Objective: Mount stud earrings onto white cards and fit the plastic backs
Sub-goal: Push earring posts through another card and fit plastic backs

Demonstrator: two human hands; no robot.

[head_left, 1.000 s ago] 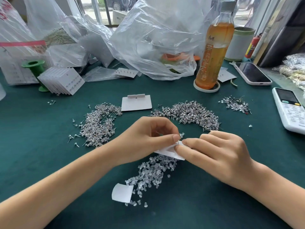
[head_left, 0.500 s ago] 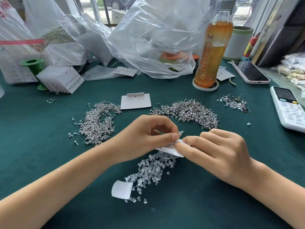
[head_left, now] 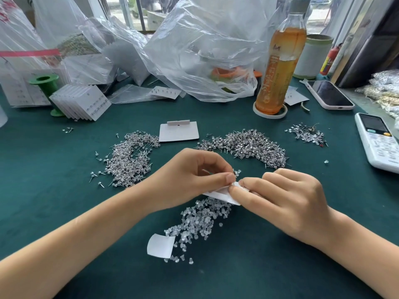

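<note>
Table [head_left: 54,212]: a dark green cloth covered the whole work surface in front of you.
Plastic bags [head_left: 203,50]: crumpled clear bags were heaped along the far edge.
Bottle [head_left: 280,67]: an amber drink bottle stood upright on a round coaster, right of the bags.
Remote [head_left: 380,143]: a white handset lay at your far right, with a phone [head_left: 329,94] face up beyond it.
Finished cards [head_left: 81,102]: a leaning stack of filled white cards rested against a green spool [head_left: 44,82] at the far left.
Stud piles: one heap of stud earrings [head_left: 129,160] lay to your left, a second heap [head_left: 250,147] beyond your hands.
Blank card [head_left: 178,131]: it lay flat between the two heaps.
Plastic backs [head_left: 200,221]: a clear scatter lay just below your hands, its near end touching a curled paper scrap [head_left: 160,244].
Left hand [head_left: 190,178]: your curled fingers and thumb pinched the white card [head_left: 224,194] at its upper edge.
Right hand [head_left: 285,199]: your thumb and forefinger pinched the same card from the right, fingertips meeting the left thumb.
White card: it was held just above the backs, tilted, mostly hidden by your fingers.
</note>
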